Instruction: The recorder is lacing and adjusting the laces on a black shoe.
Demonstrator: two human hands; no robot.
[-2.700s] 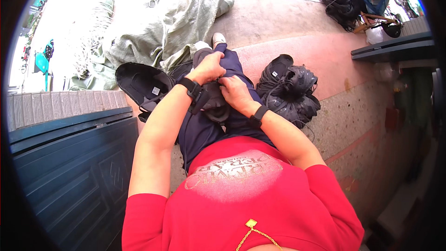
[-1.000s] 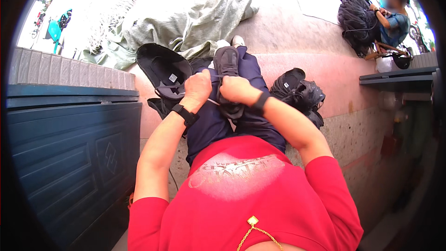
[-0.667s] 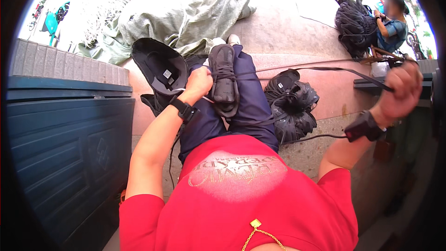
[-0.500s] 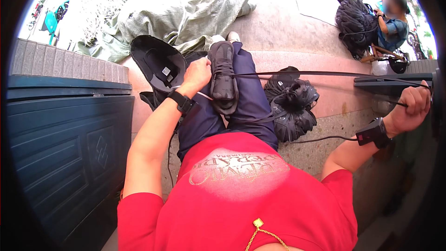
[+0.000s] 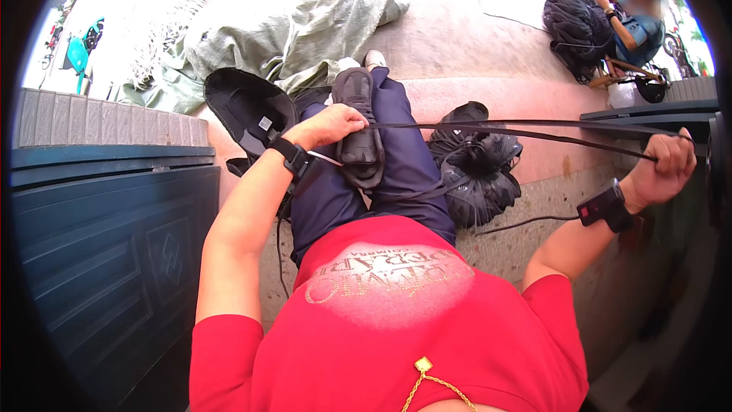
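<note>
A black shoe upper [image 5: 355,149] lies lengthwise over my thighs, its front toward me. My left hand [image 5: 335,123] is closed in a pinch at its lacing, on a black shoelace [image 5: 496,123]. Two strands of that lace stretch tautly from there to the far right. Out there my right hand [image 5: 663,164] is closed around the lace, with a turn of it over the fingers. A thin white strip [image 5: 325,158] sticks out beside my left wrist; its other end is hidden.
Left of my legs gapes a larger black piece [image 5: 248,107] with a white label. A bundle of black shoe uppers [image 5: 476,175] sits right of my knees. Dark blue panels [image 5: 114,229] flank me. Ahead lies a pale sheet [image 5: 282,38]; another person [image 5: 637,30] sits at far right.
My left hand has moved right, onto the shoe upper's lacing. Two lace strands now run apart to my right hand, which stays out at the right, slightly lower and nearer.
</note>
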